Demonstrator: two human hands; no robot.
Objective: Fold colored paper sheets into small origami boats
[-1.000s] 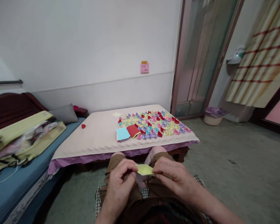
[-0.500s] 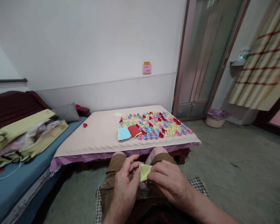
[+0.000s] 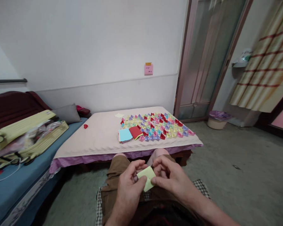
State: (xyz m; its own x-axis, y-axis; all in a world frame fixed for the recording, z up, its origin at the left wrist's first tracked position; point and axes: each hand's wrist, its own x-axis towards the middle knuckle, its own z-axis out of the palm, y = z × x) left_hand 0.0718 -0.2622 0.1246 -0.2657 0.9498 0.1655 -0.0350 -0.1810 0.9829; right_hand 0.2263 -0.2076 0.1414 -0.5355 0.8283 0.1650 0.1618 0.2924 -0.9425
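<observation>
A pale yellow folded square of paper (image 3: 147,176) is held above my lap, between both hands. My left hand (image 3: 131,183) grips its left side, with the thumb flat on the front and the fingers behind. On the right edge, the thumb and fingers of my right hand (image 3: 169,176) pinch the paper. Beyond my knees, a stack of light blue paper (image 3: 125,135) and some red paper sheets (image 3: 135,132) lie on the covered table (image 3: 94,141). To their right stand rows of small folded paper boats (image 3: 160,125) in many colours.
One red folded piece (image 3: 86,126) sits at the table's left, and a pale sheet (image 3: 119,115) near the wall. An open yellow suitcase (image 3: 44,135) rests on the blue bed (image 3: 23,179). A lined bin (image 3: 217,121) stands on the floor at right.
The yellow paper has been turned, so a flat square face now shows instead of a slanted, partly opened shape. My right fingers have shifted up along its right edge.
</observation>
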